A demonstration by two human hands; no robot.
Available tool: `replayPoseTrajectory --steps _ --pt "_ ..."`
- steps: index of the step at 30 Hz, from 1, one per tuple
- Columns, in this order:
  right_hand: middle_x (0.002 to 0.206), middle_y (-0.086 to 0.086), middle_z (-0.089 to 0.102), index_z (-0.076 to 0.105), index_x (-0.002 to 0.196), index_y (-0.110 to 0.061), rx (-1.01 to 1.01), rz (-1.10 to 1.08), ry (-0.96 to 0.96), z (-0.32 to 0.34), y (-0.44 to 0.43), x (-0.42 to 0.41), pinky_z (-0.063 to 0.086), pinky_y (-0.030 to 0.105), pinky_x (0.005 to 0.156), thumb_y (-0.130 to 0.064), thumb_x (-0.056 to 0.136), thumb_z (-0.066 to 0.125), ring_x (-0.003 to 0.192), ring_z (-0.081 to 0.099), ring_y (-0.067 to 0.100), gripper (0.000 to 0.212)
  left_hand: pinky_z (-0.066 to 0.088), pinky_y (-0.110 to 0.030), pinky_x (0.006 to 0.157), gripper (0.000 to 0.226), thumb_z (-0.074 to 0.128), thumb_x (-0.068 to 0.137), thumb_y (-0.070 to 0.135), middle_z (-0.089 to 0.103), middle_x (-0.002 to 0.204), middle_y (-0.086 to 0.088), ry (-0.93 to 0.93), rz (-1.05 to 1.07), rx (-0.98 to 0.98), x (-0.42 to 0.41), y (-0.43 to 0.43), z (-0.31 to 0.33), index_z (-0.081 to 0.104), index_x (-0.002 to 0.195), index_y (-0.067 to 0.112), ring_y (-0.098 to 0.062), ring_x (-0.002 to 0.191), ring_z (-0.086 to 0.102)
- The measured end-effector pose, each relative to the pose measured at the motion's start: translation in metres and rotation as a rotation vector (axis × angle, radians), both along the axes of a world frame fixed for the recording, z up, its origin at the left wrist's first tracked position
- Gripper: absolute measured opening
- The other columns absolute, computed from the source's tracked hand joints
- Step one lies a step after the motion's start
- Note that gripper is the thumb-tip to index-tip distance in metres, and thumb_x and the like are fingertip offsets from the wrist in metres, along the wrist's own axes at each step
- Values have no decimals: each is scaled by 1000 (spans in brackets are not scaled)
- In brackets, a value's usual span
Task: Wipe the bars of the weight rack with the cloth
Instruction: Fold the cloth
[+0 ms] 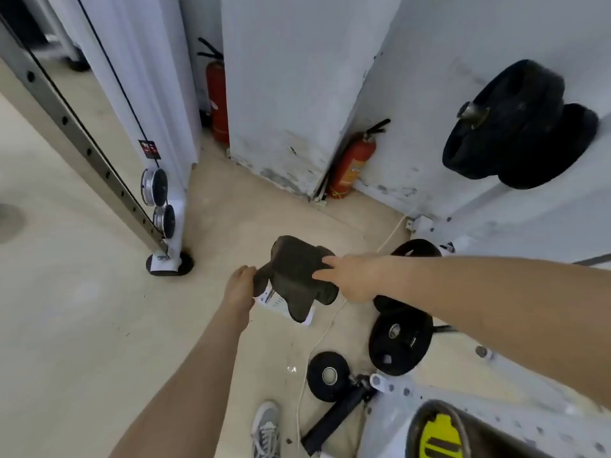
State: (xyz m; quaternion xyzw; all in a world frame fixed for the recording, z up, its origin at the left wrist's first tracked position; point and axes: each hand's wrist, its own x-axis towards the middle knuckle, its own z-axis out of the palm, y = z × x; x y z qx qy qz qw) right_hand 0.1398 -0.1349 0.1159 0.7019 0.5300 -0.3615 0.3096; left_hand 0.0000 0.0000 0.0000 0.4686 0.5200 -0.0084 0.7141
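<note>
A: What's the room like, biggest things first?

B: A pale beige floor (82, 309) fills the lower left, scuffed and a bit dusty. Above it stand white walls (291, 77), grubby and chipped near the bottom, folding into a corner. A tall white machine frame (158, 104) with a perforated steel upright (86, 150) runs down the left side, two pulleys near its foot.

A: And the rack?

B: The white weight rack (515, 418) occupies the right edge and bottom right, its bars dotted with holes. Black plates (515, 127) hang on a peg high up; a lower plate (400, 345) and a small plate (327, 375) sit near the floor. Two red fire extinguishers (353, 163) lean in the wall corners. A white cable (317, 342) trails across the floor, and a grey shoe (266, 428) shows at the bottom.

A: The cloth?

B: Dark grey-brown cloth (297, 276), thick, rumpled, draped in folds, held in the air over the floor between both hands, just left of the rack and not touching its bars.

A: The hands?

B: The left hand (239, 289) is closed on the cloth's left end. The right hand (353, 276) pinches its right side, fingers (325, 261) pressed on the fabric
</note>
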Motion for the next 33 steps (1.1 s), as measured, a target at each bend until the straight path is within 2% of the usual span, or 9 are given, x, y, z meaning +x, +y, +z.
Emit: replayPoseTrajectory --steps 5,9,11,17,20,22,24,29,33 --pt "151 6 27 19 152 -25 -105 -99 62 -27 15 -6 39 37 97 -16 99 39 129 41 33 57 27 -28 51 6 53 83 10 45 66 -11 94 -114 22 15 3 -20 51 77 9 -24 60 37" --pt "136 9 41 29 146 -22 -106 -321 167 -37 22 -5 42 35 96 -12 97 43 116 49 32 52 21 -15 40 25 41 79 -9 35 57 -6 54 -175 97 24 10 -17 46 58 6 -16 45 25" --pt "131 13 48 32 143 -19 -67 -410 189 -37 26 -6 47 40 97 -8 94 49 109 53 32 52 32 -19 47 27 41 79 -9 45 56 -6 31 -216 111 25 10 -13 61 65 4 -17 51 35" --pt "141 11 39 5 154 -13 -17 -546 189 -27 21 -5 40 27 80 -6 95 50 101 51 26 74 23 -30 56 18 34 82 0 39 69 -14 47 -315 234 23 12 -5 44 69 6 -23 65 31" --pt "138 12 45 4 154 -15 43 -595 206 -29 15 -3 44 33 94 -17 91 60 114 53 29 84 45 -34 70 26 32 92 5 56 87 -11 10 -234 385 24 18 16 58 89 6 -28 79 52" --pt "140 8 44 -13 152 -17 31 -598 251 -26 16 -6 42 36 103 -31 83 72 120 51 29 110 45 -37 90 27 33 99 12 56 105 -5 -39 -320 553 33 16 41 58 110 7 -23 96 54" --pt "149 6 34 -18 150 -13 87 -639 334 -18 20 -13 34 28 107 -37 81 75 131 42 26 119 44 -35 90 26 35 99 13 57 109 -6 -151 -420 639 48 6 64 58 110 7 -20 99 55" --pt "104 -4 56 48 124 -15 538 -1183 459 3 18 -14 41 2 65 -15 98 53 90 55 5 26 39 -25 79 22 40 100 10 60 101 -3 -324 -414 491 70 -22 105 62 104 10 -17 95 54" --pt "124 5 62 46 133 -24 656 -1428 423 25 -4 2 57 36 81 -34 98 53 106 63 21 37 52 -28 82 23 45 101 14 67 89 -6 -547 -178 18 55 -21 136 68 97 14 -19 91 65"
